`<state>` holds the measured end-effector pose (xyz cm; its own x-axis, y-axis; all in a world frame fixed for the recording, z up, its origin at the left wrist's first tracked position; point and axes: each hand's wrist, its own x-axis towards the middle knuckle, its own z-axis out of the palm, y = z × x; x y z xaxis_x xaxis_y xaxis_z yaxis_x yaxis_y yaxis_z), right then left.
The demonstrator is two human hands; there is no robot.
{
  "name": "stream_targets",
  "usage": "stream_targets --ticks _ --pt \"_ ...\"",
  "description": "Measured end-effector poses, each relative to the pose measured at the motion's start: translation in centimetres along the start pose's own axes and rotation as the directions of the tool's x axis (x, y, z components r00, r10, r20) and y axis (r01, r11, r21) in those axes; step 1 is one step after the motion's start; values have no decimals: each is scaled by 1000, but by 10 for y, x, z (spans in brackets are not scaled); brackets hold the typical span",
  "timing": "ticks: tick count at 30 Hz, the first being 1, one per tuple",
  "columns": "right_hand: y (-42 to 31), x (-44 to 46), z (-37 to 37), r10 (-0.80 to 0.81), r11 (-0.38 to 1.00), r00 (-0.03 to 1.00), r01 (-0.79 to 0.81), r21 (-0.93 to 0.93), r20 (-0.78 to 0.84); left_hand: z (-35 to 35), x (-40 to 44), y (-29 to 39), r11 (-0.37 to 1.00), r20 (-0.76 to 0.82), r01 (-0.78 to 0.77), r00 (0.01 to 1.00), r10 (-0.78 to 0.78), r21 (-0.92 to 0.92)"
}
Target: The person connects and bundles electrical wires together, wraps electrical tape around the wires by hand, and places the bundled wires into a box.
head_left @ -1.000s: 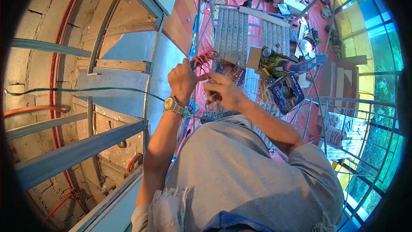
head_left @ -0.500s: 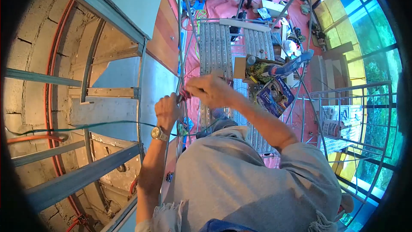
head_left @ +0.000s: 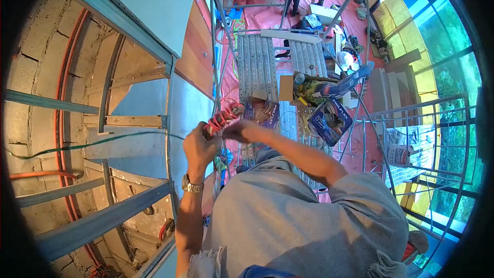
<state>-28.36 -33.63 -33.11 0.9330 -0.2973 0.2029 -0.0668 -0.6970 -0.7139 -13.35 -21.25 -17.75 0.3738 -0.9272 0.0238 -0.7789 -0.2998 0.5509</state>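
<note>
Left hand: we see its fingers (head_left: 199, 145) clenched around the lower end of the wire bundle.
Wire bundle: red coils wrapped about a darker core (head_left: 225, 119), tilted up and rightward from the left hand, between both hands.
Right hand: we see it (head_left: 243, 131) beside the bundle's right side, fingers bent; whether they pinch a strand, we cannot tell.
Wristwatch: metal band (head_left: 192, 187) on our left wrist.
Green wire: it (head_left: 92, 145) crosses the open framing toward the left hand.
Perforated platform: below us (head_left: 257, 64), bearing a printed box (head_left: 331, 122), right of the hands.
</note>
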Motion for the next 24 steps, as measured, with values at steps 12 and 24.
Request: stream_targets --ticks 12,24 --pt "-69 -19 -46 -96 987 985 113 -115 145 55 10 -65 914 35 166 981 -192 371" --pt "-27 32 -87 -25 932 1000 23 363 2 33 -14 -27 937 225 -313 935 275 154"
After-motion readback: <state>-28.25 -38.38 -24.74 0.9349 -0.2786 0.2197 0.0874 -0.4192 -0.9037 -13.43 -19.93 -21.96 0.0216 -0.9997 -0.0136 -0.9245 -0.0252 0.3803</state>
